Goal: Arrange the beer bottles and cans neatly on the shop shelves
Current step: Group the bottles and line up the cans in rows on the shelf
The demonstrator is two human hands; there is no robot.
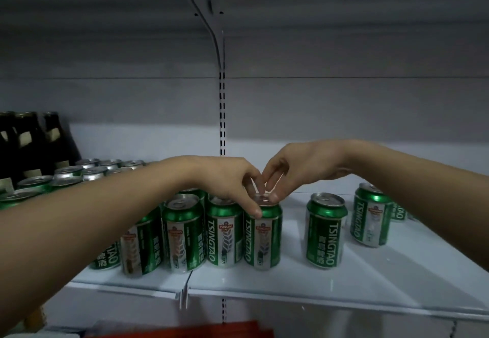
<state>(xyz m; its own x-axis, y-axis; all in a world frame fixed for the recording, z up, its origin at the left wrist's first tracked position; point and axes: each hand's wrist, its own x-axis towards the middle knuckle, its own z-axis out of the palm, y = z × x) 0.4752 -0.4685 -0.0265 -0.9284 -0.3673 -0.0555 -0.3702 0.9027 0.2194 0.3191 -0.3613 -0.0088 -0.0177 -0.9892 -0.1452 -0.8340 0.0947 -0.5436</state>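
Hands both on one green Tsingtao can (262, 234), the rightmost of the packed cluster of cans (182, 234) on the white shelf (397, 279). The left hand (227, 179) pinches its top rim with curled fingertips, thumb down the side; the right hand (288, 168) pinches the rim from the other side. Right of it there's a bare gap, then a lone can (326, 229), then another can (370, 214) further back near the right forearm. Plenty of open shelf up front toward the front edge (344, 303). Dark bottles (34, 141) stand far left behind more cans.
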